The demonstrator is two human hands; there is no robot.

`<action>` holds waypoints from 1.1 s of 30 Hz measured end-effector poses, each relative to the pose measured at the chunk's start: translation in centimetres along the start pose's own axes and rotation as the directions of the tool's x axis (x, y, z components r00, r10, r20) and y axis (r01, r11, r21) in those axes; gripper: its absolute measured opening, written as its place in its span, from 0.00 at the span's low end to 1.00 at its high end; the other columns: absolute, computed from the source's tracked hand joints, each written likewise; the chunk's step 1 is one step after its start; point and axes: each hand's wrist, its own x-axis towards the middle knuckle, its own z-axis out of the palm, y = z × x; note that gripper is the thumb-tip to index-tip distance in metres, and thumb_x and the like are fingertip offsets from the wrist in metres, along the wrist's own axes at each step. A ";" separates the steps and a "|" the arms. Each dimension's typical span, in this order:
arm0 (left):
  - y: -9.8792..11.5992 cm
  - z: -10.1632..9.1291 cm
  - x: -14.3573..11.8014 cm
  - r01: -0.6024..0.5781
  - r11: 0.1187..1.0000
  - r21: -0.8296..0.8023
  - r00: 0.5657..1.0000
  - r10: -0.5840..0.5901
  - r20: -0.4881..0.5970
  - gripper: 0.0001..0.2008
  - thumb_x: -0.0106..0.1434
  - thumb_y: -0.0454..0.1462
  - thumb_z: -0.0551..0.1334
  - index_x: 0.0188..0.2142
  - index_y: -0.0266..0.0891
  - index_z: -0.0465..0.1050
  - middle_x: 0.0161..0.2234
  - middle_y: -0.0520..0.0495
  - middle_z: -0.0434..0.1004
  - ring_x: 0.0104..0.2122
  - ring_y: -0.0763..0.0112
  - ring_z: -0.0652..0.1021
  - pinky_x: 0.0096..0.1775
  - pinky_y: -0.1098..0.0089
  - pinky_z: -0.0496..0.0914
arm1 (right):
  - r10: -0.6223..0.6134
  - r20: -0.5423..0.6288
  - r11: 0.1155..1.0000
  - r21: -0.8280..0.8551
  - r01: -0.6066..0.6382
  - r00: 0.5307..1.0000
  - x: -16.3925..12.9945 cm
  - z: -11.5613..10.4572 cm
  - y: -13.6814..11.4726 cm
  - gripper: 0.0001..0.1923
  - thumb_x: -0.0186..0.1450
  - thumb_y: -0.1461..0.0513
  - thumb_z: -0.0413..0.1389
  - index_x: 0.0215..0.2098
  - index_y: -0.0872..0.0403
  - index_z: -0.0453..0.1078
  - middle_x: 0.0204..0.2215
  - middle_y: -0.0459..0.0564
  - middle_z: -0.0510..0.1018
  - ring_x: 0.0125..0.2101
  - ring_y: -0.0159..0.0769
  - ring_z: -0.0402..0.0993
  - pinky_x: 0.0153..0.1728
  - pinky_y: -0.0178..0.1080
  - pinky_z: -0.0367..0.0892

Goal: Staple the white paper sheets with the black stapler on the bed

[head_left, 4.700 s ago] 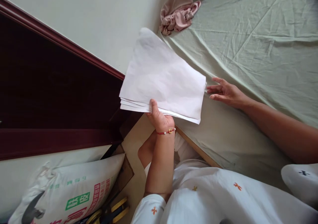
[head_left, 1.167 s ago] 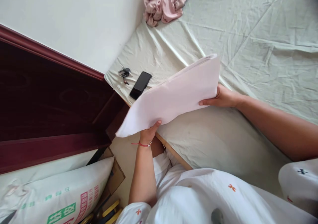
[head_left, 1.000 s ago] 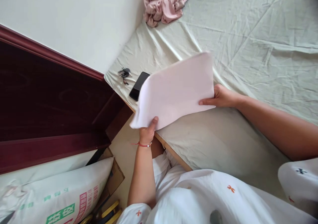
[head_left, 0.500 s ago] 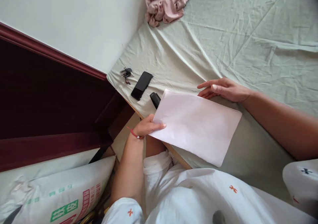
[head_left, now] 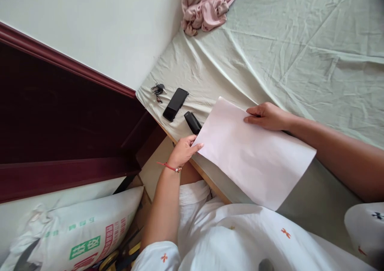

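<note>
A blank white sheet of paper (head_left: 252, 155) slants over the edge of the cloth-covered bed in front of me. My right hand (head_left: 268, 116) grips its far edge, thumb on top and fingers partly hidden beneath. At the paper's left corner is my left hand (head_left: 183, 153), its thumb lying over the edge and its fingertips partly hidden behind the sheet. A red string bracelet (head_left: 169, 167) circles the left wrist. Just beyond the left hand, a black elongated object (head_left: 192, 122) lies partly covered by the paper; its kind is unclear.
A black smartphone (head_left: 175, 104) and a bunch of keys (head_left: 158, 90) lie on the pale green bedsheet (head_left: 288, 43). Crumpled pink cloth (head_left: 207, 13) is at the back by the wall. Dark red furniture (head_left: 60, 115) stands at left, with a white printed sack (head_left: 99, 223) below it.
The paper has shifted right in view and turned slightly. My right hand, earlier open beside the far edge, has closed on it. My left hand has gone from well over the paper to its corner.
</note>
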 end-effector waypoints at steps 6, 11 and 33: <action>-3.5 1.0 -0.6 -0.014 0.969 -0.245 0.936 -0.073 -0.344 0.24 0.47 0.41 0.76 0.42 0.37 0.76 0.23 0.54 0.78 0.18 0.76 0.74 0.21 0.77 0.57 | 0.061 -0.011 0.996 -0.070 -0.061 0.998 0.2 -0.2 -0.1 0.19 0.66 0.51 0.55 0.24 0.51 0.56 0.21 0.43 0.60 0.25 0.32 0.57 0.31 0.41 0.54; -5.4 4.1 0.7 -0.189 0.973 -0.133 0.739 0.052 -0.672 0.19 0.57 0.42 0.70 0.46 0.38 0.73 0.27 0.54 0.77 0.18 0.77 0.72 0.24 0.74 0.65 | 0.110 -0.048 0.991 -0.065 -0.113 0.993 0.2 -0.2 -0.1 0.20 0.66 0.53 0.57 0.23 0.51 0.54 0.21 0.43 0.59 0.24 0.32 0.56 0.31 0.41 0.54; -5.4 5.0 0.2 -0.268 0.837 0.477 0.676 0.516 -0.526 0.28 0.64 0.27 0.56 0.58 0.48 0.81 0.63 0.44 0.79 0.71 0.58 0.69 0.74 0.46 0.50 | 0.219 -0.105 0.975 0.045 -0.216 0.970 0.0 -1.1 -0.7 0.20 0.64 0.49 0.62 0.23 0.51 0.63 0.21 0.46 0.66 0.25 0.35 0.61 0.28 0.42 0.57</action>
